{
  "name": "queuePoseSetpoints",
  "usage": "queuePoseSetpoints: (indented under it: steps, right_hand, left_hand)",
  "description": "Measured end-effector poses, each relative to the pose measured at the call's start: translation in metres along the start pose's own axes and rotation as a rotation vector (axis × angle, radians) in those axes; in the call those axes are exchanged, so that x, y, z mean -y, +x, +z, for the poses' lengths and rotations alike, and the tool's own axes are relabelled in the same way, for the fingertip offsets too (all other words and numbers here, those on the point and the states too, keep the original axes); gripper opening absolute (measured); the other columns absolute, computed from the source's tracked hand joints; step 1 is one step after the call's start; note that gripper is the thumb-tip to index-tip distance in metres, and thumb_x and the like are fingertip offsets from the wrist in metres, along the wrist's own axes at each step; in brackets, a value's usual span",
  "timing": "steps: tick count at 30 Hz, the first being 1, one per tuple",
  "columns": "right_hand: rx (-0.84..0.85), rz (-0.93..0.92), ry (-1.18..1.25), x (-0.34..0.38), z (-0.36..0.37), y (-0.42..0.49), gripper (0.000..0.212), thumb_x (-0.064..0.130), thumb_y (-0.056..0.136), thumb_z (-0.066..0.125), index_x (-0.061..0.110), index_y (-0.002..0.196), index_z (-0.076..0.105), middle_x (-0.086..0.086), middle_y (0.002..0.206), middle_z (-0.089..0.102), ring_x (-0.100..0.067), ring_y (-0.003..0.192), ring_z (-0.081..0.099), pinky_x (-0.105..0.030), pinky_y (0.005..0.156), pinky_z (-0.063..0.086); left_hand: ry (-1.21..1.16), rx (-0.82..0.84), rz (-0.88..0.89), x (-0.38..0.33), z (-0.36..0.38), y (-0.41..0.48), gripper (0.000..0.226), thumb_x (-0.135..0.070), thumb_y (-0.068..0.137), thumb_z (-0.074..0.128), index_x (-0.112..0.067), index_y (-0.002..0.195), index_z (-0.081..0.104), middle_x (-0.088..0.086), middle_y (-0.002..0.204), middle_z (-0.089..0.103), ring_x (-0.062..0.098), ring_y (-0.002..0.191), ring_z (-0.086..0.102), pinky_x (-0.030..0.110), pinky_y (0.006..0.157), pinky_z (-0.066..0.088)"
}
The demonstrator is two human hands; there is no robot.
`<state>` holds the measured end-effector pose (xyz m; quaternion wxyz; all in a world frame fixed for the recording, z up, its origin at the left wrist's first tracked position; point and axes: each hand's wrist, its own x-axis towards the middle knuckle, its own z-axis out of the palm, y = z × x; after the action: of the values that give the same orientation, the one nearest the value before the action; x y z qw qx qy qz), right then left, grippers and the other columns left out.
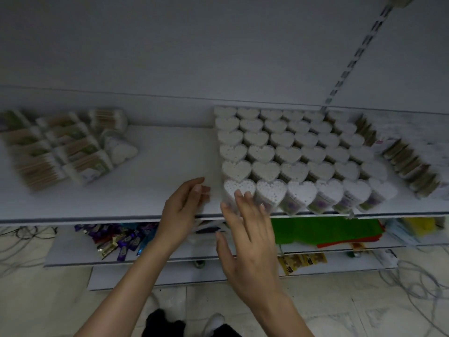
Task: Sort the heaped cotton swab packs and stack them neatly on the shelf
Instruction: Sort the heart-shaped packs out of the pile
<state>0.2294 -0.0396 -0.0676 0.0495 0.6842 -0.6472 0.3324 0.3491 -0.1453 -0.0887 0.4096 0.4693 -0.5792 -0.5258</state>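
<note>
On the white shelf (pixel 170 154), clear heart-shaped cotton swab packs (pixel 291 152) are set upright in close rows, each filled with swabs whose white tips face up; the block fills the shelf from its back wall to its front edge. To the right of the block, flat packs of wooden-stemmed swabs (pixel 408 161) are lined up on edge in a slanted row. Well apart at the left end, rectangular packs of wooden-stemmed swabs (pixel 48 152) are laid in rough, blurred rows, and one heart-shaped pack (pixel 121 149) is seen tipped on its side just beside them. The right hand (pixel 250 234) is held palm down over the front left corner of the block, and its fingertips (pixel 239 194) are laid on the corner pack (pixel 239 187); its grip is spread, nothing being pinched. The left hand (pixel 184 205) is raised over the shelf's front edge just left of the block, with the thumb side up; its grip is relaxed and holds nothing, and whether the shelf is touched cannot be told. On a lower shelf (pixel 73 249), purple sachets (pixel 121 239) and green sheets (pixel 323 229) are stored. Loose cables (pixel 413 283) are strewn on the tiled floor.
</note>
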Motion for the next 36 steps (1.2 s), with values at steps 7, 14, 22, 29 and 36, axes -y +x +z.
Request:
queuePoseSetpoints:
  steps: [7,14,22,29,36]
  right_hand:
    - [0.216,-0.023,0.190,0.041,0.053,0.027,0.054,0.028,0.088,0.059,0.025,0.138,0.039,-0.005,0.148,0.039,-0.020,0.130,0.042,-0.035,0.102,0.042]
    - [0.387,-0.026,0.300,0.102,0.135,0.122,0.070,0.041,0.094,0.053,0.031,0.150,0.012,0.000,0.159,0.006,-0.014,0.142,0.014,-0.031,0.115,0.014]
    - [0.208,-0.119,0.358,0.156,0.211,0.138,0.039,0.047,0.088,0.059,0.016,0.112,0.065,0.002,0.110,0.064,-0.015,0.099,0.059,-0.034,0.086,0.048]
    - [-0.051,0.738,1.009,0.147,0.149,0.111,0.040,0.050,0.086,0.042,0.015,0.091,0.060,0.004,0.083,0.065,-0.012,0.077,0.061,-0.015,0.065,0.048]
    - [-0.191,0.637,0.812,0.147,0.116,0.113,0.031,0.045,0.097,0.040,0.024,0.114,0.054,0.014,0.109,0.064,-0.004,0.104,0.058,-0.016,0.087,0.047]
  left_hand:
    - [0.273,-0.259,0.128,0.012,-0.095,-0.010,0.029,-0.031,0.098,0.049,-0.031,0.126,0.051,-0.017,0.120,0.060,-0.001,0.109,0.056,0.014,0.094,0.043]
    - [0.441,-0.343,0.157,0.023,-0.188,-0.013,0.034,-0.023,0.096,0.049,-0.022,0.130,0.053,-0.010,0.123,0.060,0.003,0.111,0.056,0.021,0.097,0.044]
    - [0.388,-0.425,0.330,0.018,-0.249,0.013,0.036,-0.005,0.084,0.048,-0.024,0.114,0.057,-0.016,0.103,0.060,-0.004,0.095,0.057,0.005,0.085,0.041]
    - [0.208,-0.037,0.290,0.007,-0.236,0.030,0.064,-0.050,0.077,0.065,-0.040,0.135,0.038,-0.027,0.130,0.049,-0.004,0.110,0.053,0.010,0.090,0.041]
    - [0.203,0.183,0.343,0.002,-0.169,0.049,0.082,-0.041,0.070,0.080,-0.038,0.137,0.032,-0.024,0.124,0.054,-0.010,0.107,0.054,0.009,0.088,0.044]
